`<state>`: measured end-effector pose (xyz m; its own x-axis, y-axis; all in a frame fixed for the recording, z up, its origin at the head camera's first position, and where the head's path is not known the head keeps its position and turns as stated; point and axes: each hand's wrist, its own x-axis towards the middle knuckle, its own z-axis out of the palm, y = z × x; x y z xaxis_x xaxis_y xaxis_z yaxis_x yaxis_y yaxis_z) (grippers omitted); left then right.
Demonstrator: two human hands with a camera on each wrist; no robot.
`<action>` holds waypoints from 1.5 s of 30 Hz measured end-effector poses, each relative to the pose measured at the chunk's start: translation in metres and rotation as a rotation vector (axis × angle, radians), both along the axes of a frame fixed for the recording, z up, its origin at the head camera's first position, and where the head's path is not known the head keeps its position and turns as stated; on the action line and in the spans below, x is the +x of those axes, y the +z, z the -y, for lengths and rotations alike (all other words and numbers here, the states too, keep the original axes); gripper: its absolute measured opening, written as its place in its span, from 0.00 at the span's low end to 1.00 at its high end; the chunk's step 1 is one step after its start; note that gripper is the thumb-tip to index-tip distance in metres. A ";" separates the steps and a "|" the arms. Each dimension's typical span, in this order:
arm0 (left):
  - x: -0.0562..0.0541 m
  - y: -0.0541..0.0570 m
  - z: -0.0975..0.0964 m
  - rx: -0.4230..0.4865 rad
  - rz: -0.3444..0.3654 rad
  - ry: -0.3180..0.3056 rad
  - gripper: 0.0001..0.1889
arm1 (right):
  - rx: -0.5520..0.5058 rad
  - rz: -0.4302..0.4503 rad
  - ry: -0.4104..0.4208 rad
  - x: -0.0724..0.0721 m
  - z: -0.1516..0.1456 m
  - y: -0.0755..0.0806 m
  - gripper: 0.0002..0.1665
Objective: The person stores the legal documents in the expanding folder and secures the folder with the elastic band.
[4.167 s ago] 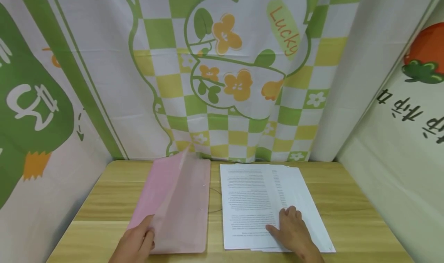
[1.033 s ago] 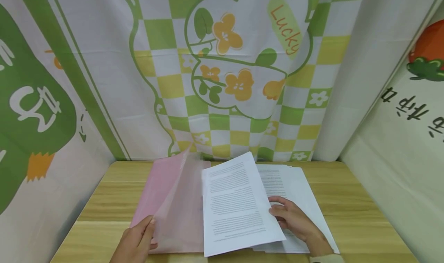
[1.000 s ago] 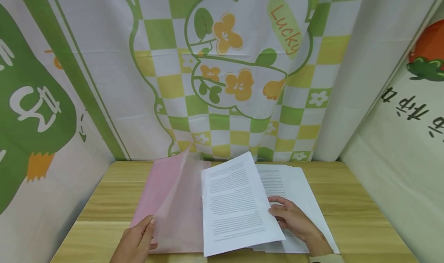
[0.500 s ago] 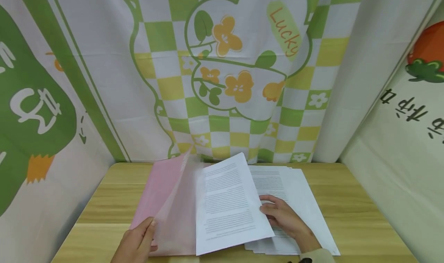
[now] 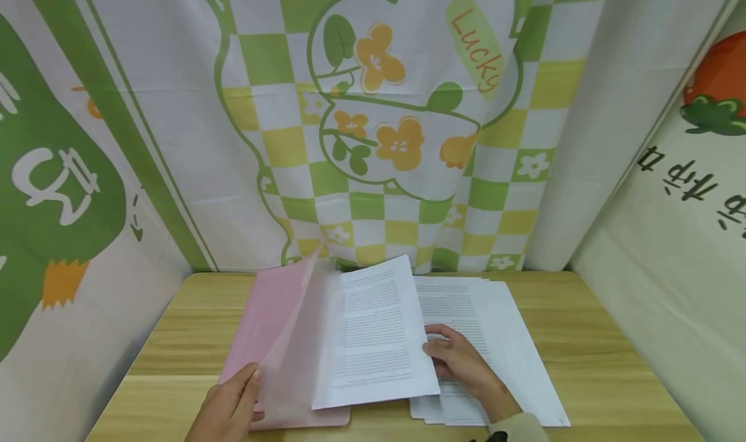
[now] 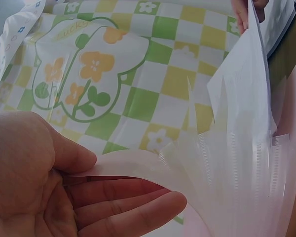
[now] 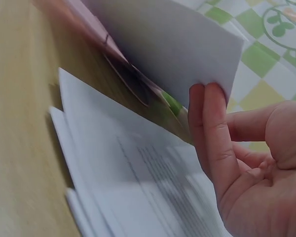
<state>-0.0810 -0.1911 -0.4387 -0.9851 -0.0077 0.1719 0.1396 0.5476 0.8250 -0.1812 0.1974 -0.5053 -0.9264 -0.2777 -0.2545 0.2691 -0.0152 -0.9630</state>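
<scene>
Here's the left hand (image 5: 227,403), low at the near edge, thumb on top and fingers stretched out beneath, pinching the raised cover of the pink folder (image 5: 271,312). And the right hand (image 5: 460,361) reaches in from the near right, wrist angled inward, pale sleeve behind it, thumb and fingertips nipping the printed sheet (image 5: 379,332) by its right edge. The sheet slants over the folder, its left margin veiled by a translucent leaf (inside or merely behind it, I can't tell from here!). Under that right hand lies the paper stack (image 5: 507,345), slightly uneven, flat on the wooden table (image 5: 606,358).
</scene>
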 end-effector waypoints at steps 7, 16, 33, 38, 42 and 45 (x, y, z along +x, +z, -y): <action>0.001 0.002 0.002 -0.037 0.008 0.011 0.10 | 0.033 -0.015 0.008 0.003 0.020 -0.002 0.31; 0.001 0.003 0.002 -0.056 -0.034 0.013 0.09 | 0.046 -0.012 0.011 0.012 0.025 0.003 0.30; 0.005 0.001 0.002 -0.090 -0.039 0.023 0.08 | 0.059 -0.011 0.055 0.011 0.018 0.007 0.30; 0.007 0.002 0.005 -0.111 -0.020 0.037 0.08 | 0.092 -0.020 0.079 0.011 0.008 0.008 0.29; 0.007 0.003 0.006 -0.115 -0.047 0.038 0.08 | 0.105 -0.026 0.075 0.011 0.011 0.010 0.29; 0.007 0.002 0.005 -0.111 -0.056 0.031 0.08 | 0.103 -0.029 0.068 0.008 0.017 0.010 0.29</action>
<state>-0.0740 -0.1961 -0.4364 -0.9735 -0.0159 0.2283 0.1655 0.6402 0.7502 -0.1733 0.1807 -0.4954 -0.9135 -0.3141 -0.2585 0.2385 0.1011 -0.9659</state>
